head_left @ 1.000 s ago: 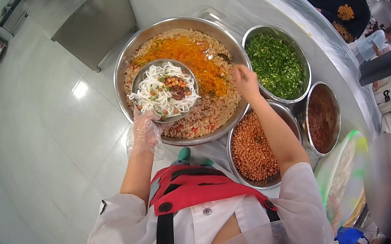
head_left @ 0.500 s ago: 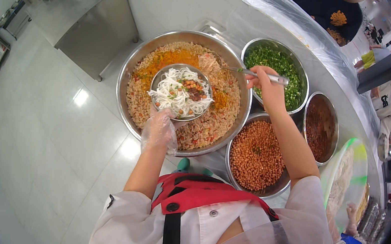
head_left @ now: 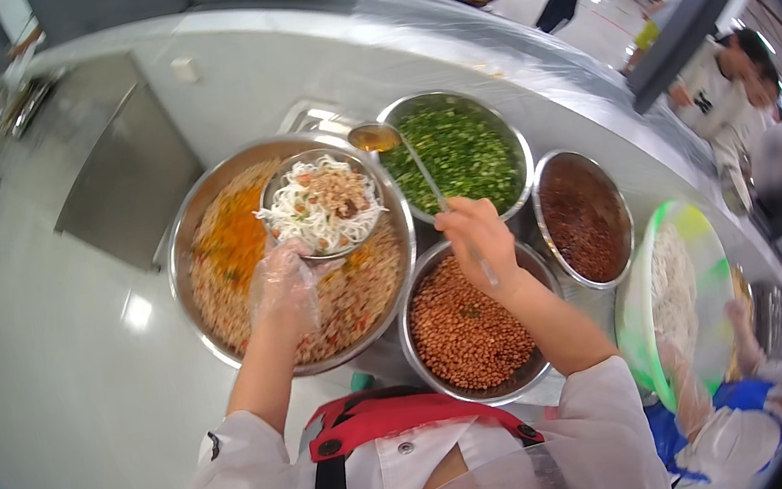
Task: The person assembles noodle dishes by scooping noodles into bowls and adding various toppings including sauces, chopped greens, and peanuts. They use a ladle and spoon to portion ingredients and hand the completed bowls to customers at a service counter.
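Hands at work over a row of steel basins set along a curved counter (head_left: pixel 527 72) wrapped in clear film. Left hand (head_left: pixel 285 291), covered by a thin, crinkled, see-through plastic glove, is curled around the near rim of a small steel bowl (head_left: pixel 277 193) and grips it from below, holding it above the far part of the largest basin. The bowl carries white noodles (head_left: pixel 306 219) in loose strands, with a mound of brown minced topping (head_left: pixel 339 192) and small red and green flecks.

Right hand (head_left: pixel 477 242) is bare, fingers closed on the thin handle of a long metal ladle (head_left: pixel 410 156). The handle runs away from the hand across the green basin; the round cup sits just beside the noodle bowl's far rim and holds an orange-brown liquid.

Large basin (head_left: pixel 196 223), round and shiny, holds a coarse reddish-tan mix with an orange oily patch toward its left side. Behind the right hand, a smaller round basin holds chopped greens (head_left: pixel 468 147), fine and leafy. Beneath the right wrist, a basin of peanuts (head_left: pixel 464 325), small, reddish and glossy, sits at the counter's near edge. To its right, a basin of dark red-brown sauce (head_left: pixel 584 216), grainy in look. Further right, another person's gloved hand (head_left: pixel 683 373) holds a pale green plate (head_left: pixel 638 309) of white noodles.
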`<state>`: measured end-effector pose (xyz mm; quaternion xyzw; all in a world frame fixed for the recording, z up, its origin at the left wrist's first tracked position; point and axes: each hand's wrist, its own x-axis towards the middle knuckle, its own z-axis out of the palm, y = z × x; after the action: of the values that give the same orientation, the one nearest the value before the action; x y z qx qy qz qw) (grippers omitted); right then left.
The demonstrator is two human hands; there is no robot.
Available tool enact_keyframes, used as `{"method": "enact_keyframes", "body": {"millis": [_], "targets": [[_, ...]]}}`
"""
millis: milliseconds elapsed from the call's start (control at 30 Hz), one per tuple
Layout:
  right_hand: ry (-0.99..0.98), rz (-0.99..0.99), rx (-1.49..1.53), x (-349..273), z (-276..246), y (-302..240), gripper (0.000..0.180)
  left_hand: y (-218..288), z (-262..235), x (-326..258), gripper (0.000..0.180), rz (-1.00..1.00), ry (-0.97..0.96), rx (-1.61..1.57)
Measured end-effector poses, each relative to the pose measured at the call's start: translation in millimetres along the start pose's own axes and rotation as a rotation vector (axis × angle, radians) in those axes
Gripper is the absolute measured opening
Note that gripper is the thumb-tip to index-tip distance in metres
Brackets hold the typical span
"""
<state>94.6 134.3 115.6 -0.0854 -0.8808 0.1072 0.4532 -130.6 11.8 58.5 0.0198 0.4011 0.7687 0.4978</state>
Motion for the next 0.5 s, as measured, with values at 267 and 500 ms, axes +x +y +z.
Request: {"method": "enact_keyframes", "body": {"millis": [267, 500], "targets": [[0.768, 1.045, 0.627, -113.7, -111.4, 73.2, 0.021, 12.2, 134.1, 118.5, 0.054, -0.060, -0.238, 0.135], [1.014, 1.226, 0.476, -208.5, -168.9, 81.6, 0.018, 37.8, 239.8, 243.1, 0.060, -0.143, -0.317, 0.175]]}}
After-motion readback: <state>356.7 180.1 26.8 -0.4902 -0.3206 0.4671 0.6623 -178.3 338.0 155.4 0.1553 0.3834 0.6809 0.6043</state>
